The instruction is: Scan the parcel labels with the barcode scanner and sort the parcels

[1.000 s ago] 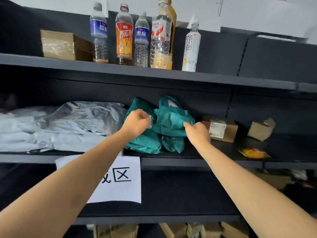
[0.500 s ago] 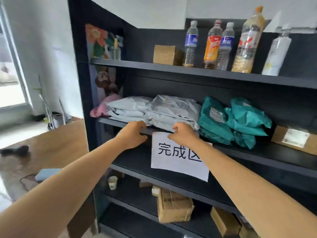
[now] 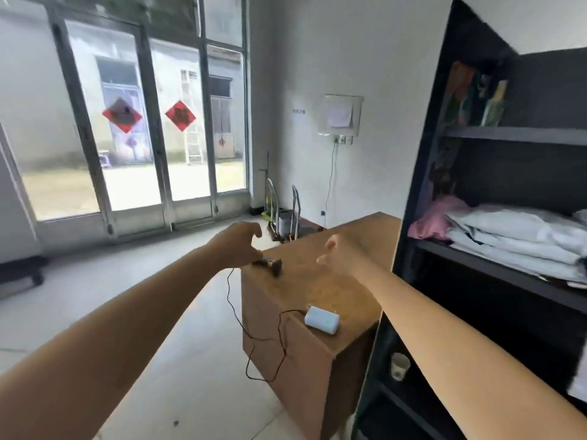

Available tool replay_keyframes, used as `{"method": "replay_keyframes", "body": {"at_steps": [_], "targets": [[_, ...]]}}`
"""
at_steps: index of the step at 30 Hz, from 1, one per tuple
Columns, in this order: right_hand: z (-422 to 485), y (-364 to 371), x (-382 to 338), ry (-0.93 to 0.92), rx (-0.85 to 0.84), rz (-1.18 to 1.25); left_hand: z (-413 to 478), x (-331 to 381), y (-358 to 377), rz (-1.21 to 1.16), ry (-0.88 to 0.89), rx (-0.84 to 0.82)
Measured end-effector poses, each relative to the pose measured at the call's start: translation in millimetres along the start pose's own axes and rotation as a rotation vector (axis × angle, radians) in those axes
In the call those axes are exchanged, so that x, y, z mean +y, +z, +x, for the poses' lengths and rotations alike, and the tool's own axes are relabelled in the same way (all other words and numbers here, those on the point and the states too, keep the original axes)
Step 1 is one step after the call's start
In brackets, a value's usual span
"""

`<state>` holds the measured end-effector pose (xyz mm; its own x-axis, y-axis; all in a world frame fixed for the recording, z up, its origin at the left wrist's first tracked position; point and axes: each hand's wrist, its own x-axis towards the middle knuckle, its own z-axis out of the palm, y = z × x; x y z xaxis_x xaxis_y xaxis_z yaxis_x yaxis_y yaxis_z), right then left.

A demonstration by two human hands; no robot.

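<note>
a first-person view of a bare room, with both forearms stretched forward over a wooden table (image 3: 317, 296). the barcode scanner (image 3: 272, 264), small and black, lies on its side on the tabletop near the far left corner. the left hand (image 3: 242, 246) hangs just above the scanner's handle end, fingers loosely curved in a c shape and grasping nothing; whether it touches the scanner cannot be told. the right hand (image 3: 338, 257) hovers over the middle of the table, relaxed and released, thumb raised, holding nothing. a thin black cable (image 3: 229, 300) runs from the scanner over the table's left edge and loops back to a small white box (image 3: 321, 319) near the front corner. a tall dark shelf unit (image 3: 422, 185) stands just beside the table on the right. on its middle shelf lie stacked white parcels (image 3: 514, 231) with a pink parcel (image 3: 433, 219) at the left end. a paper cup (image 3: 399, 366) sits on a lower shelf. glass doors (image 3: 127, 138) fill the far left wall.
</note>
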<state>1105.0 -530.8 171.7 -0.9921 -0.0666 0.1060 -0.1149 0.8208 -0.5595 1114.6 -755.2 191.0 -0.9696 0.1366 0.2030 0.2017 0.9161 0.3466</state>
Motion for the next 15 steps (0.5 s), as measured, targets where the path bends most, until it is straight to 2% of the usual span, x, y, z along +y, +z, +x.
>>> {"method": "replay_keyframes", "body": {"at_steps": [7, 15], "targets": [[128, 54, -88, -0.094, -0.038, -0.040, 81, -122, -12, 0.047, -0.028, 0.031], [332, 117, -123, -0.134, -0.129, -0.001, 264, -227, 0, 0.173, -0.028, -0.027]]}}
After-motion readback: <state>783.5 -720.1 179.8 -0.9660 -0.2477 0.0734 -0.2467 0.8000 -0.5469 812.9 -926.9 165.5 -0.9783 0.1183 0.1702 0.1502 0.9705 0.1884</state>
